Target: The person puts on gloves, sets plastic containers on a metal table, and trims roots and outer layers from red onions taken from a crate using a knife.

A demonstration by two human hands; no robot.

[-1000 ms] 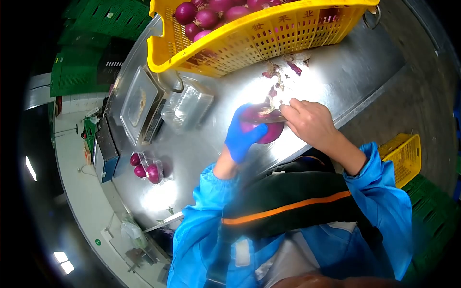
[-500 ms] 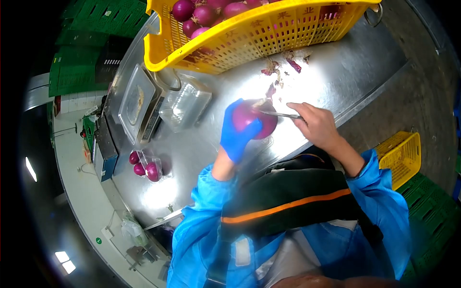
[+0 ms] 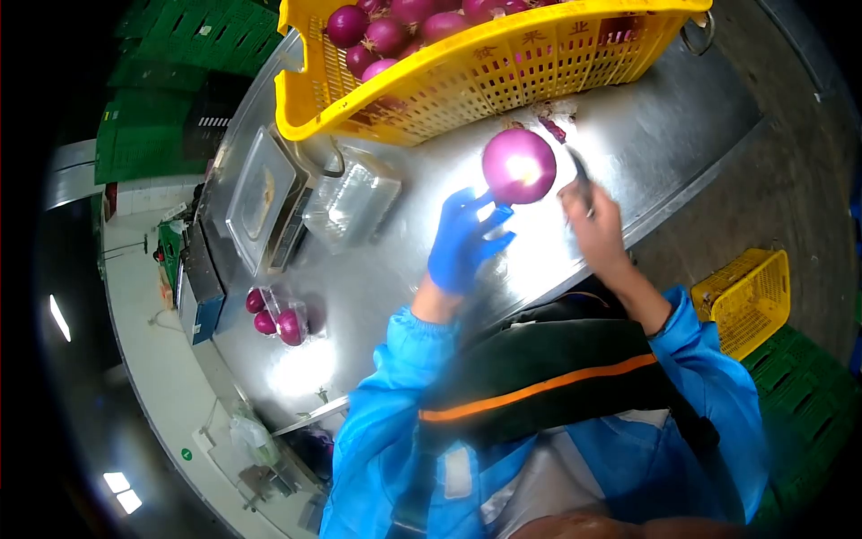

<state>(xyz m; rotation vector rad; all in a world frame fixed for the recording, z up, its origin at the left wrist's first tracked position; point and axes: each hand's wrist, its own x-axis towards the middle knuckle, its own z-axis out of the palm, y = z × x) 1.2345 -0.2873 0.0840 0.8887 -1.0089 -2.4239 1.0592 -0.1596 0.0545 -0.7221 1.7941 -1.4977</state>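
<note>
A large peeled red onion (image 3: 514, 171) shows a bright, shiny purple skin in the middle of the view. I cannot tell whether it rests on the metal table or is just above it. My left hand (image 3: 461, 242), in a blue glove, is open just below it with fingers spread, the fingertips close to its lower edge. A small knife (image 3: 581, 169) is gripped in my right hand (image 3: 596, 226), its blade pointing away from me and blurred, to the right of the onion. Dark red skin scraps (image 3: 553, 131) lie beyond the onion, by the crate.
A yellow crate (image 3: 431, 83) of red onions stands at the far side of the metal table (image 3: 664, 126). Clear plastic trays (image 3: 350, 199) and a scale (image 3: 262, 199) are at the left, with a wrapped onion pack (image 3: 277, 320) nearer. Another yellow crate (image 3: 747, 301) sits lower right.
The onion has left my left hand's grasp and moved away from me, up and slightly right. My left fingers have opened. My right hand has drawn the knife off the onion.
</note>
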